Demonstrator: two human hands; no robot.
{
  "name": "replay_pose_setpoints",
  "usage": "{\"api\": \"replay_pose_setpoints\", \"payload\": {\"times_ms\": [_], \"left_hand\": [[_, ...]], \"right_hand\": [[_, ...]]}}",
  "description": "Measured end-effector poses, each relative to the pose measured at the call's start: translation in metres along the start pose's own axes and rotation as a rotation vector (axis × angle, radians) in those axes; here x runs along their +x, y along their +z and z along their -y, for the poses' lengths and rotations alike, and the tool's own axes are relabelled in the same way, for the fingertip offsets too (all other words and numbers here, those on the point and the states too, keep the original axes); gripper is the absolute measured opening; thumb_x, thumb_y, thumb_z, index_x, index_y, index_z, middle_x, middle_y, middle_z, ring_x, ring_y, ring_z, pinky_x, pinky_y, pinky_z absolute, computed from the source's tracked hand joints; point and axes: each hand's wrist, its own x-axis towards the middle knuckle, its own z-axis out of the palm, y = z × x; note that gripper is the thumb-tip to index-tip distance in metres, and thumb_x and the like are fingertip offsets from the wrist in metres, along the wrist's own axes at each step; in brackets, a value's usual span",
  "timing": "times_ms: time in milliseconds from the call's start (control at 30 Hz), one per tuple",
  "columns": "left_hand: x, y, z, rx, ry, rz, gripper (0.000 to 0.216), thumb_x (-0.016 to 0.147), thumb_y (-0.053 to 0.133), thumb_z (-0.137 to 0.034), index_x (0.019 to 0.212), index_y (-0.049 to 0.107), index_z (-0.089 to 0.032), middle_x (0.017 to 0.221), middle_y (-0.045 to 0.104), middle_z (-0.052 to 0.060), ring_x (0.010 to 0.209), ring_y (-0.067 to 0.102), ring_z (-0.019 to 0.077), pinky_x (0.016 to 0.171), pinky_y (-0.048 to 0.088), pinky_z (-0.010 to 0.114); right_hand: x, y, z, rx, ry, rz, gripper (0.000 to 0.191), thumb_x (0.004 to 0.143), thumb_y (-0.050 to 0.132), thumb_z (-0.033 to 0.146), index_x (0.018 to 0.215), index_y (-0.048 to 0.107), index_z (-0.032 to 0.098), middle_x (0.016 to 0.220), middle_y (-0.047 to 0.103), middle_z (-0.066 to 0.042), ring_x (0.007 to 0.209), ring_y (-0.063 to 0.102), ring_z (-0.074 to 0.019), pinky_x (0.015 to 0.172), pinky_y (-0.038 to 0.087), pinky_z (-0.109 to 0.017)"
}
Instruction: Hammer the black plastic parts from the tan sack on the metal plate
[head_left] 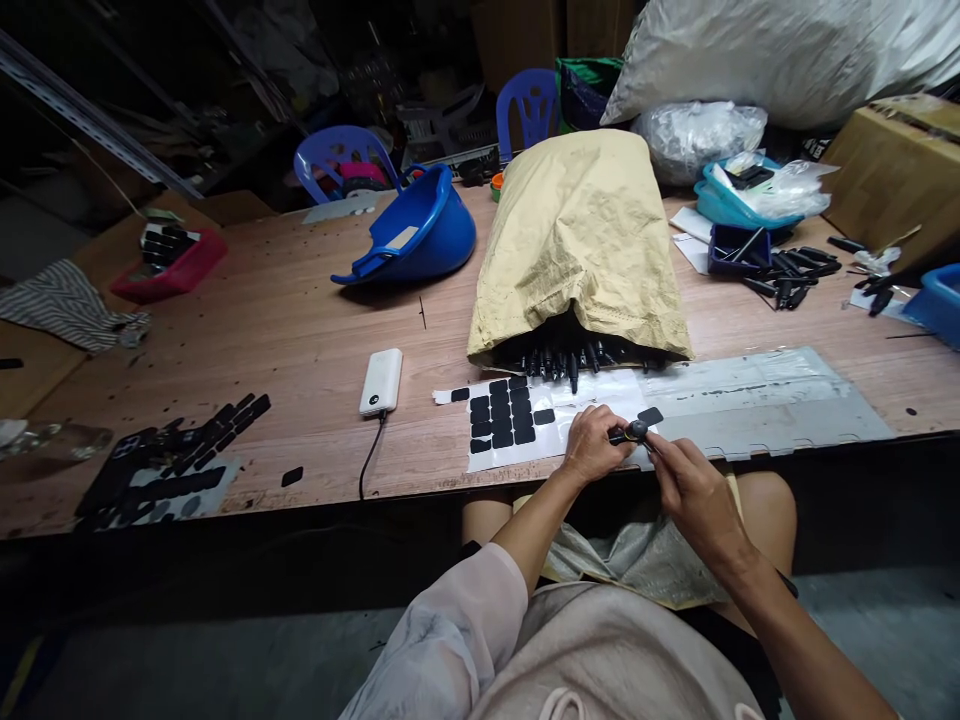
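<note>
Near the table's front edge, my left hand (598,443) is closed around a small black plastic part with a rounded end (637,430). My right hand (691,490) pinches at the right side of the same part, fingers together. Whether a separate small piece is between the right fingertips is too small to tell. Just behind the part lies a black rounded-rectangle sticker (650,415). To the left of my hands, a white backing sheet (555,445) carries rows of black stickers (501,412). Past the hands, a tan paper sack (577,230) lies with its mouth toward me, full of black pen-like parts (574,368).
A white power bank (381,382) with a cable lies left of the sheet. Farther off are a blue basin (427,230), a red tray (176,268) and black sticker strips (225,430). At right are a grey mat (787,395), loose black parts (795,270) and a carton (900,180).
</note>
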Motion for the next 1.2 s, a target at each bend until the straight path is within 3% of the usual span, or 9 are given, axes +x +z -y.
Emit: {"api": "replay_pose_setpoints", "payload": {"times_ms": [133, 300, 400, 500, 600, 767, 1000, 1100, 1200], "left_hand": [[0.0, -0.001, 0.0, 0.0, 0.02, 0.007, 0.016, 0.078, 0.089, -0.023, 0.092, 0.081, -0.026, 0.09, 0.072, 0.003, 0.096, 0.065, 0.0253, 0.094, 0.05, 0.041], [-0.001, 0.0, -0.001, -0.004, 0.009, -0.009, 0.017, 0.077, 0.09, -0.021, 0.092, 0.082, -0.025, 0.089, 0.072, 0.003, 0.097, 0.066, 0.0255, 0.094, 0.051, 0.04], [-0.001, 0.002, 0.0, -0.006, 0.025, -0.018, 0.016, 0.076, 0.09, -0.02, 0.089, 0.081, -0.025, 0.089, 0.072, 0.003, 0.095, 0.066, 0.0251, 0.094, 0.052, 0.041], [0.0, 0.003, 0.0, 0.004, 0.041, -0.025, 0.015, 0.076, 0.088, -0.019, 0.087, 0.079, -0.025, 0.089, 0.072, 0.003, 0.094, 0.066, 0.025, 0.094, 0.052, 0.04], [0.0, 0.003, -0.002, 0.032, 0.042, -0.021, 0.014, 0.077, 0.086, -0.02, 0.088, 0.078, -0.024, 0.091, 0.073, 0.004, 0.095, 0.066, 0.0257, 0.093, 0.052, 0.041], [-0.002, 0.002, -0.004, 0.054, 0.052, -0.011, 0.015, 0.077, 0.086, -0.021, 0.089, 0.078, -0.023, 0.092, 0.074, 0.005, 0.096, 0.066, 0.0268, 0.093, 0.052, 0.042], [0.001, -0.001, -0.003, 0.038, 0.065, 0.006, 0.014, 0.081, 0.087, -0.024, 0.092, 0.078, -0.023, 0.094, 0.073, 0.005, 0.097, 0.066, 0.026, 0.094, 0.052, 0.042], [-0.017, -0.005, -0.006, -0.021, 0.155, 0.018, 0.014, 0.089, 0.083, -0.028, 0.101, 0.078, -0.023, 0.101, 0.075, 0.007, 0.101, 0.068, 0.0266, 0.096, 0.053, 0.041], [-0.058, -0.001, -0.005, -0.133, 0.33, 0.111, 0.019, 0.1, 0.071, -0.034, 0.113, 0.075, -0.021, 0.107, 0.077, 0.009, 0.103, 0.071, 0.0251, 0.095, 0.055, 0.038]], "right_hand": [[0.002, -0.006, -0.002, 0.022, 0.022, -0.066, 0.039, 0.108, 0.05, 0.029, 0.141, 0.07, 0.027, 0.098, 0.073, -0.006, 0.088, 0.071, -0.0205, 0.08, 0.056, -0.032], [0.0, -0.004, -0.007, -0.024, 0.048, -0.015, 0.037, 0.109, 0.047, 0.032, 0.135, 0.073, 0.026, 0.094, 0.072, -0.006, 0.08, 0.069, -0.0199, 0.072, 0.053, -0.031], [0.007, -0.008, -0.014, -0.03, 0.069, -0.053, 0.038, 0.108, 0.048, 0.033, 0.136, 0.073, 0.026, 0.098, 0.074, -0.007, 0.086, 0.07, -0.0212, 0.078, 0.054, -0.033], [0.028, -0.017, -0.033, -0.129, 0.133, -0.131, 0.04, 0.107, 0.049, 0.035, 0.137, 0.074, 0.026, 0.107, 0.074, -0.011, 0.097, 0.069, -0.0243, 0.082, 0.052, -0.035], [0.057, -0.021, -0.068, -0.299, 0.259, -0.144, 0.042, 0.104, 0.051, 0.035, 0.136, 0.076, 0.025, 0.11, 0.072, -0.012, 0.091, 0.064, -0.0238, 0.073, 0.045, -0.034], [0.09, -0.004, -0.118, -0.467, 0.377, -0.075, 0.038, 0.099, 0.055, 0.029, 0.128, 0.079, 0.022, 0.101, 0.066, -0.011, 0.079, 0.05, -0.0195, 0.067, 0.031, -0.034], [0.096, 0.017, -0.114, -0.553, 0.372, -0.098, 0.041, 0.103, 0.049, 0.026, 0.132, 0.076, 0.018, 0.106, 0.064, -0.017, 0.091, 0.048, -0.0252, 0.073, 0.028, -0.038], [0.096, 0.016, -0.113, -0.557, 0.372, -0.063, 0.041, 0.104, 0.048, 0.028, 0.135, 0.074, 0.018, 0.107, 0.063, -0.017, 0.093, 0.048, -0.026, 0.073, 0.027, -0.038], [0.096, 0.016, -0.115, -0.569, 0.377, -0.06, 0.042, 0.105, 0.046, 0.029, 0.135, 0.074, 0.018, 0.109, 0.063, -0.017, 0.093, 0.049, -0.0261, 0.073, 0.025, -0.038]]}}
